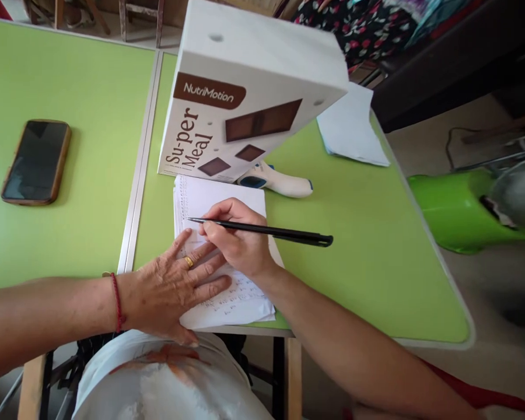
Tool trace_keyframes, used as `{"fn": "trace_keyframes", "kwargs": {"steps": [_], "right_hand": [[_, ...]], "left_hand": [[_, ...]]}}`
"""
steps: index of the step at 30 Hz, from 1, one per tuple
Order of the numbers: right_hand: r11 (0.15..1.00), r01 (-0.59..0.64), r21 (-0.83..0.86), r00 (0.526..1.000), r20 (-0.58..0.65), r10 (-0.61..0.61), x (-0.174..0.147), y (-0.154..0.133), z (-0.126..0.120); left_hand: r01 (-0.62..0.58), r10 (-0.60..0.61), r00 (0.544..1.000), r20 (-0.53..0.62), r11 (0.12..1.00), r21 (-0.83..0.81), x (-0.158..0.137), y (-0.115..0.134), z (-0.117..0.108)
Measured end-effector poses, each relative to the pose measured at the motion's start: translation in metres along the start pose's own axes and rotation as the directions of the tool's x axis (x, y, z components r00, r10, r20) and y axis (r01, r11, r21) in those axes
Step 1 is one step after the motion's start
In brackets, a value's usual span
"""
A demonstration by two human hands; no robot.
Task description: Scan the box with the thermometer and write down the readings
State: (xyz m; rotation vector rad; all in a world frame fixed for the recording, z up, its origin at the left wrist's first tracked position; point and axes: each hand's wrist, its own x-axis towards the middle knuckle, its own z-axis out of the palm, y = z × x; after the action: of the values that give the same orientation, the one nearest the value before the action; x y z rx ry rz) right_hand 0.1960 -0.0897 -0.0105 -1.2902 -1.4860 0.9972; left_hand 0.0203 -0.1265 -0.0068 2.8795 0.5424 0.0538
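Beyond the paper, box overlaps white device — left hand splayed, right hand gripping pen.

Pen is black, paper white, table green; 12 o'clock box white-and-brown, 1 o'clock cloth black floral.

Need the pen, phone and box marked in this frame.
Pen (273,231): head view, on the black barrel.
Phone (35,161): head view, on the dark screen.
Box (256,96): head view, on the white printed front.
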Motion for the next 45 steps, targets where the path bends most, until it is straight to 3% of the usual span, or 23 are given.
{"fn": "trace_keyframes", "kwargs": {"steps": [4,7,14,19,35,45], "right_hand": [[0.979,0.132,-0.157,0.989,-0.051,-0.141,-0.003,0.007,0.002],[0.971,0.156,-0.184,0.987,-0.014,-0.161,-0.003,0.006,0.001],[0.966,0.218,-0.139,0.976,0.034,-0.215,0.0,0.008,0.002],[0.949,0.304,-0.086,0.953,0.024,-0.303,0.002,0.012,0.004],[0.962,0.257,-0.098,0.967,0.025,-0.255,0.001,0.009,0.005],[0.95,0.29,-0.115,0.956,-0.014,-0.293,0.002,0.012,0.005]], "left_hand": [[-0.005,0.005,0.998,0.07,1.0,-0.002,0.002,0.0,-0.006],[-0.019,0.019,0.996,0.088,1.0,-0.001,0.003,0.0,-0.008],[-0.038,0.038,0.998,0.045,0.999,0.009,0.003,-0.001,-0.008],[-0.044,0.037,0.994,0.103,0.997,0.067,0.003,0.0,-0.012],[-0.044,0.033,0.99,0.134,0.996,0.083,0.005,0.0,-0.016],[-0.044,0.033,0.993,0.114,0.994,0.103,0.005,-0.002,-0.015]]}}
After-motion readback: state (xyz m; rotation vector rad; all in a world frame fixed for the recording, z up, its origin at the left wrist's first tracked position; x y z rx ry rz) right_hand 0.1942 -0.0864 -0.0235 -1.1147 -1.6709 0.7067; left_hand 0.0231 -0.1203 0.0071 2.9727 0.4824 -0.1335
